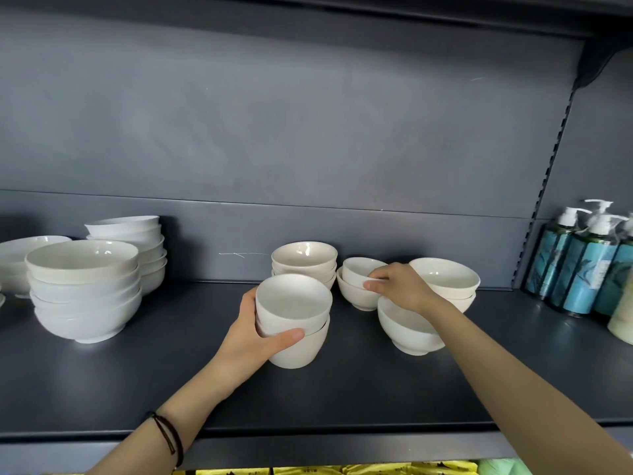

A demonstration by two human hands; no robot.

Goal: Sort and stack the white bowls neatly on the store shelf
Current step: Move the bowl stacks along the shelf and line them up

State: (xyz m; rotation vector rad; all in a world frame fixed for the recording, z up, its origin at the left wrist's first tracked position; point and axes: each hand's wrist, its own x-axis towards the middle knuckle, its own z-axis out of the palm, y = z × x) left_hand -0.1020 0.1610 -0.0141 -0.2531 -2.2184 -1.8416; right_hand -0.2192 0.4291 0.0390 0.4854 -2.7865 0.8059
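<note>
Fingers of the left hand are curling round two stacked white ceramic bowls; the right hand is pinching another white bowl by its rim.

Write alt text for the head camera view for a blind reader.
At a dark store shelf, a person's left hand grips a stack of two white bowls while the right hand pinches the rim of a small bowl nested in another. More bowl stacks stand to the left and behind, pump bottles at far right.
</note>
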